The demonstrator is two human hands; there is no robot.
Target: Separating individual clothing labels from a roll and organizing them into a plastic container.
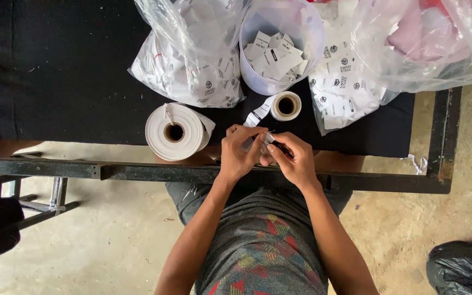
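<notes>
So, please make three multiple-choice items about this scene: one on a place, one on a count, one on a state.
1. Where does the large white roll lie?
A. In the clear tub
B. On the black table, left of the small roll
C. On the floor

2. How many rolls lie on the table?
A. Two
B. Four
C. Five

3. What is the state of the small roll?
A. Sealed in a bag
B. Crushed flat
C. Partly unwound, its strip leading to the hands

Answers:
1 B: it rests near the table edge, left of the small roll.
2 A: only one large and one small roll show.
3 C: the strip runs down to the left hand and right hand, which meet on it.
</notes>
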